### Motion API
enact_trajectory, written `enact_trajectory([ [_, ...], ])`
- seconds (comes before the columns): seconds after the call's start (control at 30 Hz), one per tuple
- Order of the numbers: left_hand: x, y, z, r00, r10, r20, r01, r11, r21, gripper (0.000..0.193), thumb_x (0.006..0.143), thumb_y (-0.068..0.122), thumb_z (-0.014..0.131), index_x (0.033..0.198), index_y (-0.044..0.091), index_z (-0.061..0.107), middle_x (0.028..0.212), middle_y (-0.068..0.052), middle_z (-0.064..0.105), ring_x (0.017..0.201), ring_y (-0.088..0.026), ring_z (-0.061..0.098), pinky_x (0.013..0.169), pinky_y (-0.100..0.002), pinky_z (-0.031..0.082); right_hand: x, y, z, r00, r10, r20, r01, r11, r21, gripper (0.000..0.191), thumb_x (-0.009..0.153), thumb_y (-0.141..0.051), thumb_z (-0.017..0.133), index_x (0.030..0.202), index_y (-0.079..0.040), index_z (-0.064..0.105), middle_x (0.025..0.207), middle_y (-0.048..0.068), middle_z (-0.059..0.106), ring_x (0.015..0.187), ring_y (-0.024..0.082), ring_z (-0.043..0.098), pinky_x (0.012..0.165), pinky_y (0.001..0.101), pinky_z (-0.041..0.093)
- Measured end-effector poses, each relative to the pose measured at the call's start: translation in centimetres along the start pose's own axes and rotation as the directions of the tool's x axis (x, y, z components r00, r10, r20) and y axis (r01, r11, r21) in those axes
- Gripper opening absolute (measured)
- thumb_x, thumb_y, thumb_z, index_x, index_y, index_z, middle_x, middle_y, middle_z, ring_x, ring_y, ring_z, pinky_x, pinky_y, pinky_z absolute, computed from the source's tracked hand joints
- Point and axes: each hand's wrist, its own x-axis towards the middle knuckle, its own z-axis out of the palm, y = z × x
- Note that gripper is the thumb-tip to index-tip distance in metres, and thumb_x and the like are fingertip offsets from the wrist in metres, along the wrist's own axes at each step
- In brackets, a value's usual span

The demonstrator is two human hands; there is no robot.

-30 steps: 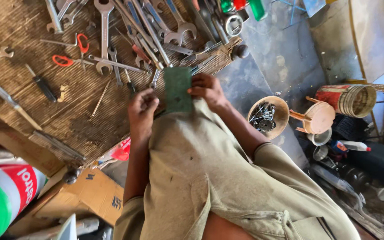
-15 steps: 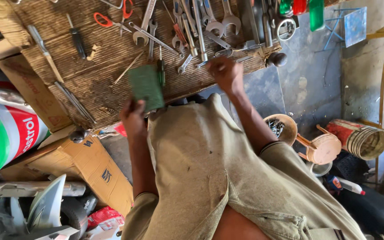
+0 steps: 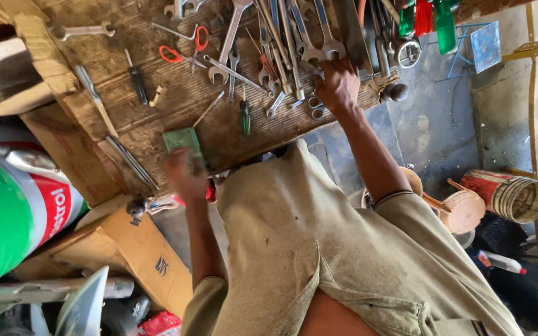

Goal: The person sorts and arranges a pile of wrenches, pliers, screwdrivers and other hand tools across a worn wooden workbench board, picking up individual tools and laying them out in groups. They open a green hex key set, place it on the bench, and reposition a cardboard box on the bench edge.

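Head view, looking down on a worn wooden table (image 3: 157, 118) covered w/ hand tools. Left hand (image 3: 185, 177) sits at the near table edge, motion-blurred; its grip is closed on a small green rectangular board (image 3: 180, 139), fingers at the board's near end, rest of the board lying flat on the table surface. Right hand (image 3: 339, 84) is extended further across the table, palm down on a pile of wrenches (image 3: 294, 43); fingers curl into the pile, but cannot tell whether the grip has hold of any 1 tool. Green board is well apart from the right hand, approx. between a green-handled screwdriver (image 3: 245, 118) and a long flat metal strip (image 3: 131, 160). Orange-handled scissors (image 3: 185, 50) lie beyond the board, near a black-handled screwdriver (image 3: 137, 82). A 2nd pair of scissors, bare metal (image 3: 314, 104), lies just beside the right wrist. Off the table: green/white/red drum (image 3: 14, 211) at the left side of frame, cardboard box (image 3: 138, 249) below the table edge, red can w/ ribbed rim (image 3: 512, 196) on the floor at right, beside a tan bowl (image 3: 465, 211).
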Motion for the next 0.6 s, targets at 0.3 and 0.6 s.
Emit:
enact_trajectory([
  [0.3, 3.9, 11.9, 11.3, 0.556, 0.558, 0.616, -0.520, 0.812, -0.266, 0.047, 0.080, 0.040, 0.079, 0.109, 0.004, 0.071, 0.109, -0.016, 0.070, 0.095, -0.037, 0.069, 0.072, -0.048, 0.058, -6.0, -3.0, -2.6, 0.794, 0.589, -0.150, -0.295, 0.590, 0.752, 0.025, 0.100, 0.005, 0.066, 0.124, -0.002, 0.066, 0.102, 0.008, 0.077, 0.086, 0.014, 0.072, 0.070, 0.0292, 0.059],
  [0.6, 5.8, 10.9, 13.6, 0.378, 0.684, 0.624, -0.594, 0.696, -0.403, 0.012, 0.081, 0.015, 0.078, 0.083, 0.006, 0.071, 0.078, -0.015, 0.072, 0.070, -0.036, 0.071, 0.064, -0.049, 0.057, -20.5, -10.1, -3.2, 0.437, 0.778, 0.451, -0.443, -0.251, 0.861, 0.039, 0.088, 0.008, 0.069, 0.125, 0.005, 0.058, 0.095, 0.013, 0.073, 0.082, 0.020, 0.072, 0.072, 0.0326, 0.064],
])
